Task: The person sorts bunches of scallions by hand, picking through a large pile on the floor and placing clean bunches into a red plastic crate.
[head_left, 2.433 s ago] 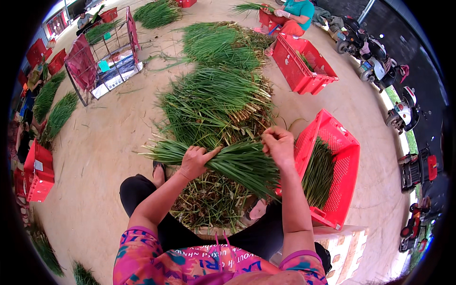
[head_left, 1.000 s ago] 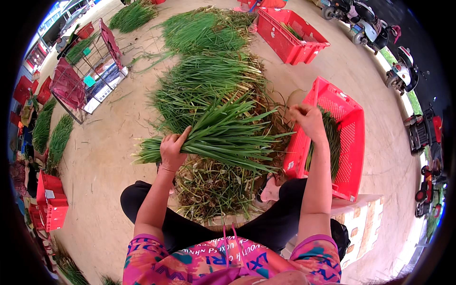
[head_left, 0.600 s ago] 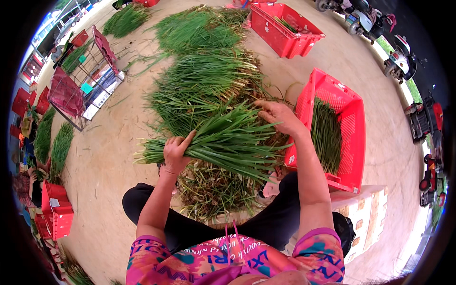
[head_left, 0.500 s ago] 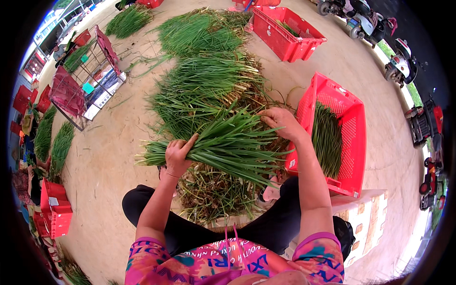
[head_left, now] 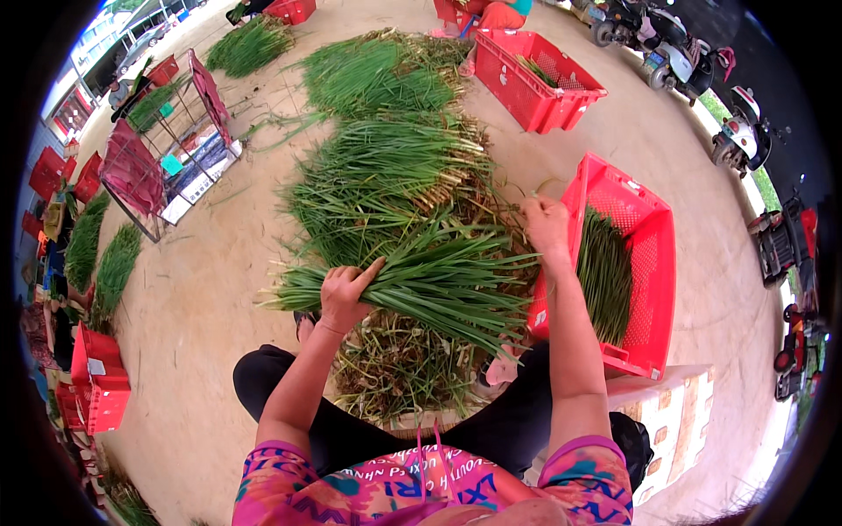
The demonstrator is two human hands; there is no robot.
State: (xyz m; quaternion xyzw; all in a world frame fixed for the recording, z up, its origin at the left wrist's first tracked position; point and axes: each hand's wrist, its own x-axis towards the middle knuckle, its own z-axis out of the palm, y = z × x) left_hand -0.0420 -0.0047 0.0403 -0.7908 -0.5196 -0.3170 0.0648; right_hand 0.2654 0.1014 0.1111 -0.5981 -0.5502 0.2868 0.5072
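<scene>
My left hand (head_left: 345,296) is closed round a thick bunch of garlic chives (head_left: 438,285), the pale stem ends pointing left and the green leaf tips fanning right. Beyond the bunch, my right hand (head_left: 545,226) hangs with its fingers curled together beside the near red crate; whatever they pinch is too small to make out. Under and past the bunch lies a long heap of chives (head_left: 377,162), roots to the right. Between my feet is a pile of withered leaf scraps (head_left: 399,364), partly hidden by the bunch.
At my right a red crate (head_left: 653,280) holds neatly laid chives (head_left: 605,285), tilted on a pale block (head_left: 675,408). Another red crate (head_left: 535,92) stands farther off, near another person (head_left: 504,16). A metal frame (head_left: 171,149) stands at far left; parked scooters (head_left: 741,131) line the right.
My right hand has drawn away from the bunch's far side, to the right toward the crate. My left hand keeps its hold on the chives, and the view has shifted slightly.
</scene>
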